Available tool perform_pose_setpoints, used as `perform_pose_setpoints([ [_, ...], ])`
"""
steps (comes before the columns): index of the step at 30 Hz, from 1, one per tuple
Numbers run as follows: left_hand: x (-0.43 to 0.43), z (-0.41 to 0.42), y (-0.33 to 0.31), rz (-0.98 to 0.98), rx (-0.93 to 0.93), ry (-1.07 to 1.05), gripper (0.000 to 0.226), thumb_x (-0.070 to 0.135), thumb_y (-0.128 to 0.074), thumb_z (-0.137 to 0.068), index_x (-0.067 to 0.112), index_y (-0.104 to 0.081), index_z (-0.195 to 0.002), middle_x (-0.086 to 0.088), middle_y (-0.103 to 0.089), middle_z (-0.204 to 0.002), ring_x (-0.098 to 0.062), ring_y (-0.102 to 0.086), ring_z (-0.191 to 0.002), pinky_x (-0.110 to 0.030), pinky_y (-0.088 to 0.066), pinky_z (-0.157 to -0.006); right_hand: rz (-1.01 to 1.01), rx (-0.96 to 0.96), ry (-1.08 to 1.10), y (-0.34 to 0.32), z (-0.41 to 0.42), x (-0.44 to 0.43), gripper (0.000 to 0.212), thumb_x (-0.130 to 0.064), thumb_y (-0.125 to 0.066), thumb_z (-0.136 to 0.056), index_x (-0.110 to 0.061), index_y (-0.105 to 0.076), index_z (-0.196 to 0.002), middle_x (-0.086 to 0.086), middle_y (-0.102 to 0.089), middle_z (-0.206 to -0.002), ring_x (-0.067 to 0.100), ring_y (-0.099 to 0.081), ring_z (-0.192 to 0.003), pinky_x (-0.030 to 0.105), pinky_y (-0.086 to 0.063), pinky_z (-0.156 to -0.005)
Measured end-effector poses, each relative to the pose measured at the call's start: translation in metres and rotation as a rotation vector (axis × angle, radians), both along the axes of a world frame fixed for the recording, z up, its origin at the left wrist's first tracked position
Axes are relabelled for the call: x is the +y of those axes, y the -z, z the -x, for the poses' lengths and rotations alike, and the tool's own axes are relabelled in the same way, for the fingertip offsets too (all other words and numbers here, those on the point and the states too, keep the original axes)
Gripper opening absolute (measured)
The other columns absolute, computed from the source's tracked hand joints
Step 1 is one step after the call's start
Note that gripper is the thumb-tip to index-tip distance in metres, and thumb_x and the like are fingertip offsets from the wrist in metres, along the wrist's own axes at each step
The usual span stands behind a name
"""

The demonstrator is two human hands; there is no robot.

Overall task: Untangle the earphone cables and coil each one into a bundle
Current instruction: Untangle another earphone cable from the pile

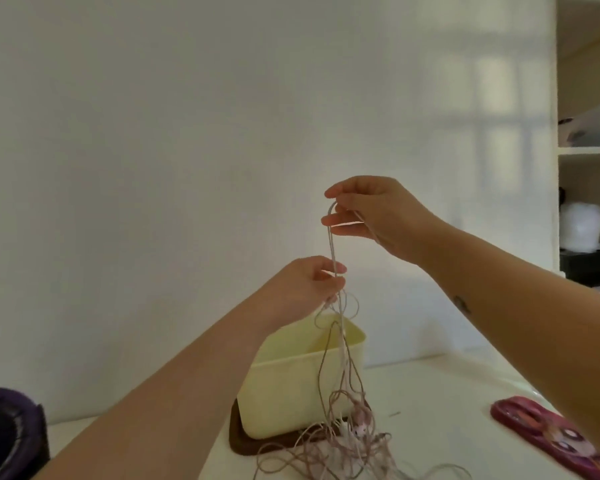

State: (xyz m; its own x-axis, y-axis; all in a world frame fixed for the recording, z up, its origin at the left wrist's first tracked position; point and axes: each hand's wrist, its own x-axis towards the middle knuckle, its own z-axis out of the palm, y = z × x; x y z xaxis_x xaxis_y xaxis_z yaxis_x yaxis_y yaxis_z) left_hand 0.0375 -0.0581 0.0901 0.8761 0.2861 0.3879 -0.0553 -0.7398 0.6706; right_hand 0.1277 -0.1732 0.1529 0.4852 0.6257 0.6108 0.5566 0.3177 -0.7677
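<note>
Two hands hold the earphone cables up in the middle of the frame.
The right hand, the higher one, pinches a loop of cable between thumb and fingers. Just below it the left hand pinches the same strands. Under that grip the rest hangs before a pale yellow bin and ends tangled on the white table, lower centre.

Home room: white shelves, table

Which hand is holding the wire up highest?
The right hand, pinching the thin pale earphone cable at its top loop; the left hand grips it lower.
</note>
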Motion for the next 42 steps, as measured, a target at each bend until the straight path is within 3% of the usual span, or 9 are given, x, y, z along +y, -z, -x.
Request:
perform_pose_setpoints([
  [5,0.003,-0.004,-0.034,0.166,-0.135,-0.017,0.023,0.022,-0.046,-0.099,0.019,-0.065,-0.088,0.002,-0.056,-0.081,-0.009,-0.058,-0.070,-0.029,-0.053,-0.079,-0.250,0.153,0.054,-0.004,-0.004,-0.009,0.020,-0.024,-0.056,-0.094,-0.012,-0.061,-0.110,0.006,-0.063,-0.096,0.020,-0.067,-0.088,0.037,-0.058,-0.081],
  [9,0.001,0.000,-0.062,0.303,-0.291,0.003,0.024,0.023,-0.044,-0.100,0.018,-0.067,-0.092,-0.002,-0.059,-0.088,-0.011,-0.060,-0.074,-0.027,-0.056,-0.075,0.080,0.138,-0.027,0.026,-0.004,-0.003,0.074,-0.050,-0.071,-0.067,-0.015,-0.045,-0.127,0.005,-0.062,-0.113,0.018,-0.064,-0.099,0.036,-0.056,-0.084],
  [13,-0.001,0.002,-0.073,0.434,-0.424,0.008,0.025,0.021,-0.042,-0.101,0.017,-0.063,-0.089,-0.002,-0.057,-0.082,-0.012,-0.059,-0.070,-0.023,-0.053,-0.065,0.250,0.089,-0.101,0.050,-0.012,0.005,0.017,-0.019,-0.065,-0.088,-0.006,-0.063,-0.098,0.004,-0.060,-0.073,0.014,-0.058,-0.063,0.026,-0.057,-0.071],
  [19,0.022,0.011,-0.082,0.537,-0.628,-0.150,0.027,0.018,-0.038,-0.101,0.017,-0.059,-0.083,0.001,-0.055,-0.079,-0.009,-0.054,-0.062,-0.018,-0.035,-0.046,0.423,-0.040,-0.052,0.057,-0.028,0.001,0.022,-0.026,-0.061,-0.091,-0.006,-0.067,-0.087,-0.001,-0.064,-0.065,0.013,-0.061,-0.058,0.023,-0.054,-0.065],
  [25,0.039,0.012,-0.067,0.329,-0.468,-0.324,0.031,0.021,-0.034,-0.101,0.018,-0.055,-0.078,0.000,-0.054,-0.079,-0.011,-0.047,-0.060,-0.021,-0.032,-0.049,0.801,-0.386,0.267,0.063,-0.042,0.004,0.022,-0.026,-0.052,-0.095,-0.013,-0.065,-0.082,0.003,-0.072,-0.081,0.014,-0.069,-0.068,0.021,-0.054,-0.062],
  [30,0.049,0.020,-0.057,0.015,-0.397,-0.443,0.030,0.021,-0.032,-0.100,0.013,-0.056,-0.085,0.001,-0.056,-0.074,-0.013,-0.042,-0.053,-0.024,-0.030,-0.048,1.020,-0.310,0.190,0.065,-0.043,-0.003,0.024,-0.008,-0.045,-0.094,-0.012,-0.068,-0.095,0.006,-0.070,-0.099,0.014,-0.069,-0.090,0.031,-0.058,-0.081],
  [33,0.057,0.025,-0.053,-0.088,-0.290,-0.451,0.032,0.025,-0.033,-0.100,0.014,-0.060,-0.089,0.002,-0.061,-0.070,-0.012,-0.037,-0.046,-0.023,-0.030,-0.047,0.842,-0.210,0.153,0.065,-0.050,-0.006,0.019,-0.007,-0.052,-0.092,-0.013,-0.070,-0.097,0.002,-0.070,-0.099,0.013,-0.065,-0.093,0.027,-0.056,-0.079],
  [37,0.065,0.036,-0.049,0.230,-0.139,-0.324,0.030,0.033,-0.044,-0.098,0.017,-0.068,-0.090,0.001,-0.057,-0.073,-0.012,-0.031,-0.047,-0.022,-0.027,-0.052,0.289,0.268,-0.062,0.061,-0.058,-0.015,0.021,-0.017,-0.049,-0.098,-0.004,-0.066,-0.098,0.005,-0.063,-0.069,0.013,-0.058,-0.055,0.027,-0.053,-0.063],
  [42,0.079,0.049,-0.046,0.371,-0.158,-0.370,0.022,0.028,-0.049,-0.096,0.017,-0.067,-0.089,0.001,-0.047,-0.076,-0.011,-0.032,-0.051,-0.021,-0.032,-0.058,-0.029,0.178,0.483,0.053,-0.064,-0.019,0.030,-0.023,-0.055,-0.093,-0.010,-0.062,-0.066,0.000,-0.041,-0.049,0.017,-0.043,-0.048,0.028,-0.040,-0.054],
])
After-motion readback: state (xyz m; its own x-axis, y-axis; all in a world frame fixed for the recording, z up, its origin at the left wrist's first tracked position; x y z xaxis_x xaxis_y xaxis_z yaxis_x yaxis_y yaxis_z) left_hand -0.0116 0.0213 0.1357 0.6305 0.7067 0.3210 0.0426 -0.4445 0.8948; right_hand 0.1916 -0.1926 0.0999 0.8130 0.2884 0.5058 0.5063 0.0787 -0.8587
